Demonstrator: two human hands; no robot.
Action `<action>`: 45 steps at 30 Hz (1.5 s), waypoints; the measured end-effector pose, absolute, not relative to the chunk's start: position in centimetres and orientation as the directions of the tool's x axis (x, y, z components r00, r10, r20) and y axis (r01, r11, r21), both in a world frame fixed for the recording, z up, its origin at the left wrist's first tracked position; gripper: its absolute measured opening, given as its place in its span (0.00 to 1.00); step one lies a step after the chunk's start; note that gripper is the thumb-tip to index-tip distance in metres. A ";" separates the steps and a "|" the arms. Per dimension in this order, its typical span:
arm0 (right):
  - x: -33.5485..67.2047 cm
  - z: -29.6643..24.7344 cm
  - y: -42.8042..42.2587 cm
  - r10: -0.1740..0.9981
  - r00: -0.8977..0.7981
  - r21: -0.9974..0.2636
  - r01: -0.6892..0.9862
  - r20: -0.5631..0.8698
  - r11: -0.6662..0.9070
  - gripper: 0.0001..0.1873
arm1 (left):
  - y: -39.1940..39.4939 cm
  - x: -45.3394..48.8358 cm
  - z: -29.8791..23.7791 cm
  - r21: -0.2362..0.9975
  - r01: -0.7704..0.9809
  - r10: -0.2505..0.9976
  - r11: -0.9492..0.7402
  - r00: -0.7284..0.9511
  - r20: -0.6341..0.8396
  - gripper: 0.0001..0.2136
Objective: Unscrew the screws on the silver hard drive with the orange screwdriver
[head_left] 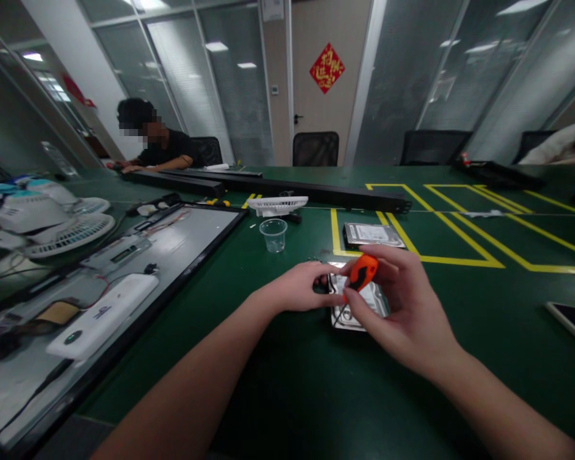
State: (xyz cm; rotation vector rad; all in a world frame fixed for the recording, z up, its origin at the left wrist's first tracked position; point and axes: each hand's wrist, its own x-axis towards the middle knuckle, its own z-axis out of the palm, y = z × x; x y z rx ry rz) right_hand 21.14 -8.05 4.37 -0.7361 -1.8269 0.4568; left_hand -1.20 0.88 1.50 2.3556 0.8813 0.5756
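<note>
Nearest the camera, two bare forearms [196, 377] extend over the green table [306, 390] toward a hard drive [374, 297], which lies flat, silver face up, directly under the hands. Right hand [412, 306] is closed around the orange-and-black handle of a screwdriver [364, 271], pinched between thumb and fingers; its thin shaft slants down to the drive's near left part. Whether the tip is seated cannot be told. Left hand [299, 287] is at the drive's left side, thumb and forefinger apart near the shaft; whether it grips the drive or guides the tool cannot be determined. Progress, as judged: work on this drive is under way and not finished, as its body appears assembled and no detached part is identifiable. Screws taken out or remaining cannot be counted. Second drive [371, 233], just beyond, lies untouched by either hand across yellow tape [460, 260] and also appears whole. Clear plastic cup [274, 237] stands upright to the left; no contents are discernible.
</note>
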 end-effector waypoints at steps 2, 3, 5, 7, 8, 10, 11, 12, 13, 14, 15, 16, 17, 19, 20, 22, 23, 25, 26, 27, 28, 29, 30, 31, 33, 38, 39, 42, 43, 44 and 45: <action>21.2 4.5 -8.2 0.674 -0.260 -0.618 0.272 0.691 0.738 0.35 | 0.9 -1.2 1.5 0.619 0.467 0.697 -0.631 0.691 0.190 0.28; 21.2 4.6 -8.2 0.668 -0.274 -0.606 0.282 0.692 0.744 0.35 | 0.9 -1.2 1.4 0.621 0.467 0.699 -0.629 0.690 0.189 0.28; 21.2 4.7 -8.2 0.646 -0.301 -0.569 0.310 0.701 0.762 0.36 | 0.9 -1.2 1.4 0.635 0.456 0.699 -0.624 0.689 0.192 0.27; 21.2 4.8 -8.1 0.621 -0.317 -0.530 0.332 0.717 0.780 0.38 | 0.8 -1.3 1.5 0.647 0.445 0.698 -0.619 0.688 0.195 0.25; 21.2 4.8 -8.1 0.612 -0.317 -0.516 0.339 0.725 0.787 0.38 | 0.8 -1.3 1.6 0.648 0.443 0.698 -0.619 0.689 0.195 0.24; 21.2 4.7 -7.9 0.605 -0.306 -0.504 0.349 0.735 0.790 0.39 | 0.7 -1.3 1.6 0.648 0.440 0.694 -0.621 0.693 0.195 0.22; 21.2 4.7 -7.9 0.609 -0.300 -0.509 0.351 0.734 0.786 0.39 | 0.7 -1.3 1.7 0.649 0.436 0.690 -0.624 0.697 0.196 0.22; 21.2 4.7 -7.9 0.613 -0.296 -0.515 0.349 0.733 0.783 0.39 | 0.7 -1.3 1.7 0.651 0.431 0.688 -0.625 0.698 0.198 0.21; 21.2 4.7 -7.9 0.618 -0.296 -0.522 0.345 0.728 0.780 0.38 | 0.7 -1.3 1.7 0.654 0.426 0.686 -0.625 0.700 0.199 0.21; 21.2 4.7 -7.9 0.621 -0.301 -0.528 0.336 0.724 0.780 0.38 | 0.7 -1.3 1.6 0.658 0.422 0.686 -0.623 0.699 0.201 0.20; 21.2 4.7 -8.0 0.622 -0.307 -0.535 0.324 0.721 0.780 0.38 | 0.7 -1.2 1.5 0.663 0.417 0.687 -0.622 0.698 0.205 0.20; 21.2 4.7 -8.1 0.622 -0.315 -0.541 0.312 0.716 0.781 0.38 | 0.8 -1.2 1.5 0.665 0.412 0.685 -0.624 0.697 0.211 0.20; 21.2 4.8 -8.2 0.624 -0.323 -0.549 0.300 0.711 0.781 0.37 | 0.8 -1.2 1.4 0.664 0.406 0.683 -0.627 0.697 0.218 0.20; 21.2 4.8 -8.4 0.630 -0.333 -0.561 0.287 0.701 0.776 0.36 | 0.8 -1.1 1.3 0.661 0.395 0.675 -0.638 0.701 0.233 0.20; 21.2 4.8 -8.4 0.634 -0.333 -0.564 0.289 0.698 0.773 0.36 | 0.9 -1.2 1.3 0.659 0.390 0.670 -0.644 0.703 0.239 0.20; 21.2 4.8 -8.4 0.638 -0.329 -0.562 0.303 0.696 0.770 0.35 | 0.9 -1.2 1.4 0.655 0.389 0.667 -0.648 0.706 0.239 0.21; 21.2 4.8 -8.3 0.633 -0.324 -0.553 0.311 0.703 0.773 0.36 | 0.9 -1.2 1.4 0.655 0.395 0.670 -0.644 0.705 0.233 0.21; 21.2 4.8 -8.1 0.616 -0.315 -0.525 0.330 0.722 0.784 0.37 | 0.9 -1.3 1.5 0.654 0.412 0.679 -0.634 0.702 0.215 0.22; 21.3 4.7 -8.0 0.605 -0.312 -0.508 0.342 0.732 0.791 0.37 | 0.9 -1.3 1.5 0.654 0.418 0.682 -0.630 0.701 0.210 0.22; 21.3 4.7 -7.9 0.598 -0.308 -0.494 0.355 0.740 0.794 0.37 | 0.8 -1.3 1.5 0.656 0.419 0.683 -0.628 0.701 0.206 0.22; 21.3 4.7 -7.8 0.594 -0.304 -0.485 0.367 0.745 0.794 0.37 | 0.8 -1.3 1.5 0.656 0.419 0.684 -0.627 0.700 0.207 0.22; 21.3 4.7 -7.8 0.595 -0.300 -0.482 0.375 0.745 0.792 0.36 | 0.8 -1.3 1.4 0.656 0.423 0.687 -0.625 0.697 0.205 0.22; 21.3 4.6 -7.8 0.598 -0.299 -0.484 0.376 0.744 0.790 0.35 | 0.8 -1.3 1.4 0.654 0.431 0.693 -0.621 0.693 0.202 0.22; 21.3 4.6 -7.8 0.602 -0.299 -0.491 0.371 0.740 0.788 0.35 | 0.8 -1.3 1.5 0.652 0.437 0.695 -0.620 0.691 0.198 0.22; 21.2 4.7 -8.0 0.617 -0.304 -0.514 0.355 0.726 0.781 0.36 | 0.7 -1.2 1.6 0.652 0.435 0.691 -0.621 0.696 0.194 0.23; 21.1 4.8 -8.5 0.667 -0.292 -0.602 0.287 0.685 0.745 0.37 | 0.7 -1.2 1.9 0.640 0.457 0.702 -0.617 0.688 0.185 0.26; 21.0 4.8 -8.5 0.671 -0.287 -0.617 0.264 0.684 0.742 0.36 | 0.7 -1.2 1.9 0.635 0.468 0.706 -0.615 0.685 0.179 0.27; 21.1 4.7 -8.2 0.669 -0.280 -0.621 0.248 0.689 0.744 0.33 | 0.8 -1.2 1.7 0.630 0.472 0.708 -0.616 0.682 0.181 0.28; 21.1 4.6 -8.1 0.662 -0.278 -0.606 0.268 0.696 0.749 0.33 | 0.8 -1.2 1.6 0.631 0.463 0.702 -0.622 0.686 0.189 0.27; 21.1 4.6 -8.0 0.654 -0.274 -0.585 0.296 0.705 0.755 0.34 | 0.9 -1.2 1.5 0.631 0.456 0.698 -0.627 0.689 0.196 0.27; 21.2 4.5 -7.9 0.643 -0.271 -0.562 0.324 0.716 0.761 0.35 | 0.9 -1.2 1.5 0.632 0.451 0.695 -0.630 0.691 0.201 0.26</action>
